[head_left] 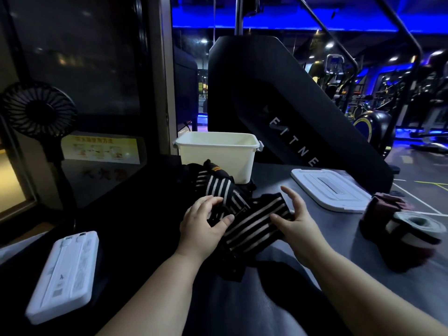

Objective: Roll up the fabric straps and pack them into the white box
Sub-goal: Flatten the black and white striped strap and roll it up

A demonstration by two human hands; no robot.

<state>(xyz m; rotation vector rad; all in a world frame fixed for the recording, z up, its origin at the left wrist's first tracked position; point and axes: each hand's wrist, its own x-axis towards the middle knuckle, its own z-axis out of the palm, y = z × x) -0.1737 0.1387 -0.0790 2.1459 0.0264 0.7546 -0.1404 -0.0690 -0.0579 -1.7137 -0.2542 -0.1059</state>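
A black fabric strap with pale stripes [254,226] lies unrolled across the dark table in front of me. My left hand [206,224] presses on its left part, thumb and fingers on the cloth. My right hand [294,218] pinches the strap's right end with the thumb, the other fingers spread above it. More striped black straps [215,183] are piled just behind, against the white box [218,154]. The box stands open at the table's far side. A dark red strap, rolled up with a pale band [407,229], sits at the right.
The box's white lid [329,190] lies flat to the right of the box. A white power bank [65,272] rests at the near left. A black fan [38,110] stands at the left edge. A large black gym machine [278,105] rises behind the table.
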